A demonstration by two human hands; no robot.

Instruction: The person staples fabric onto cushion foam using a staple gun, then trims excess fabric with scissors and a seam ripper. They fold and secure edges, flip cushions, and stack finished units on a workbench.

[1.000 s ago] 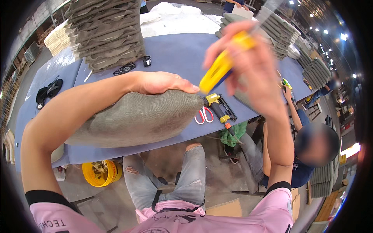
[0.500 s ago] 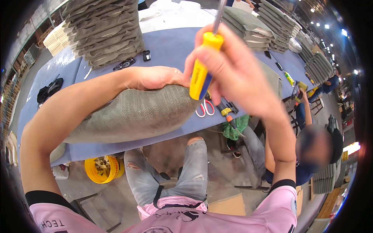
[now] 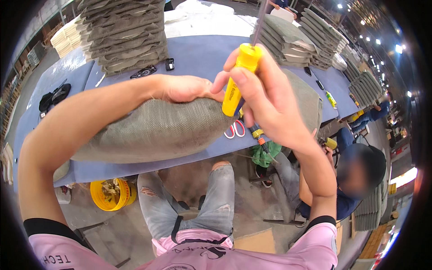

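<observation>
A plump grey-green woven cushion [image 3: 155, 128] lies along the near part of the table. My left hand [image 3: 189, 88] reaches over it and grips its far edge near the right end, the fingers partly hidden. In my right hand [image 3: 276, 101] is a screwdriver [image 3: 234, 92] with a yellow and blue handle. Its thin shaft points up and away, while the butt of the handle is at the cushion's right end; whether it touches cannot be told. Behind that end lie red-and-white scissors [image 3: 235, 129]. A hand tool with an orange fitting [image 3: 261, 140] shows partly under my right hand.
Tall stacks of grey upholstered pieces stand on the blue table [image 3: 198, 54] at the far left [image 3: 123, 36] and far right [image 3: 285, 38]. A yellow bucket [image 3: 96, 198] with scraps sits on the floor, left of my legs. To the right, a seated co-worker [image 3: 355, 180] holds a yellow tool.
My right hand and the screwdriver have shifted only slightly at the cushion's end; my left hand keeps its grip. The co-worker's hand and yellow tool have come lower and nearer. The view has turned a little.
</observation>
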